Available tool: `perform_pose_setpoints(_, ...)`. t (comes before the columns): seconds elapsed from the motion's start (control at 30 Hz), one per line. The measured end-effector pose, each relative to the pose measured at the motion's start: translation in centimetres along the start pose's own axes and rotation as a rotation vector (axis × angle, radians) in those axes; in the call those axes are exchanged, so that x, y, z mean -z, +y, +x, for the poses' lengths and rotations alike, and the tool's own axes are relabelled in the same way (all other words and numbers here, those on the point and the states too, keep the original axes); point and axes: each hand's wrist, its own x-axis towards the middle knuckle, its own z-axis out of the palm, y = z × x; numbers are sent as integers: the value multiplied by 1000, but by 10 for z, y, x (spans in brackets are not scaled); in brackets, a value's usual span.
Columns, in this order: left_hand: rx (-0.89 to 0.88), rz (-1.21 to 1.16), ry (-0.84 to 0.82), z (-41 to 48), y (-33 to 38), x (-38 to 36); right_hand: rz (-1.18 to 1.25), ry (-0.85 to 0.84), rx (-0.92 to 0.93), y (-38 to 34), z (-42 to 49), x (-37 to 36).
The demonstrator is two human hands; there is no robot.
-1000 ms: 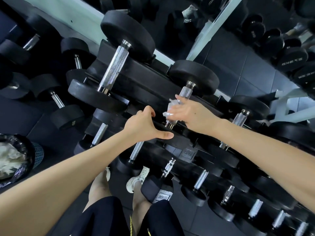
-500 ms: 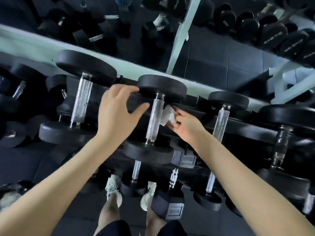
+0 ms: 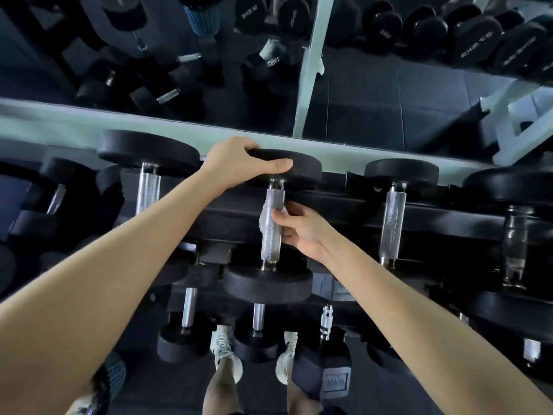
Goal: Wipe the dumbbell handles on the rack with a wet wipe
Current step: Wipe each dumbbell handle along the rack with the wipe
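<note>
Right hand [image 3: 302, 232] is pinching the wet wipe [image 3: 264, 219] around the handle [image 3: 270, 245], lying near-to-far; left hand [image 3: 236, 164] is gripping its far plate [image 3: 305, 169]

Single head-worn view, wide-angle, tilted steeply down.
It looks forward and down from close above the dumbbell rack [image 3: 344, 205]; left hand [image 3: 239, 163] and right hand [image 3: 302, 232] sit near mid-frame, with the person's shoes [image 3: 223, 351] below.

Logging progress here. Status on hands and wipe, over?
Left hand grips far weight head. Right hand holds wet wipe round middle handle. Nothing blocking.
</note>
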Motion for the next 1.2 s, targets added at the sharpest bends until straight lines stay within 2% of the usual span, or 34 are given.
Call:
perform_pose_setpoints(0.2,20,-29,65,4,1,-3,26,97,45,3,2,-4)
perform_pose_setpoints(0.43,20,-154,24,10,-10,0,5,230,30,2,-1,-10)
perform_pose_setpoints(0.53,11,-264,-38,13,-19,3,-22,331,42,-1,-4,-15)
perform_pose_setpoints(0.63,23,-471,-134,14,-33,3,8,449,57,0,3,-18)
perform_pose_setpoints(0.73,70,-681,-133,16,-48,1,-26,541,79,7,12,-29)
perform_pose_setpoints(0.8,103,-738,-95,15,-51,5,-102,566,110,11,14,-37)
perform_pose_setpoints(0.87,113,-595,-47,13,-48,14,-157,531,130,16,9,-42)
perform_pose_setpoints(0.93,57,-318,-26,10,-39,19,-185,473,138,18,0,-38)
perform_pose_setpoints(1.03,-29,-61,21,5,-21,10,-107,346,93,18,-16,-29)
perform_pose_setpoints(1.13,-15,-53,83,7,-13,6,64,307,90,11,-23,-17)
perform_pose_setpoints(1.2,23,-112,52,10,-17,9,51,300,151,8,-23,-16)
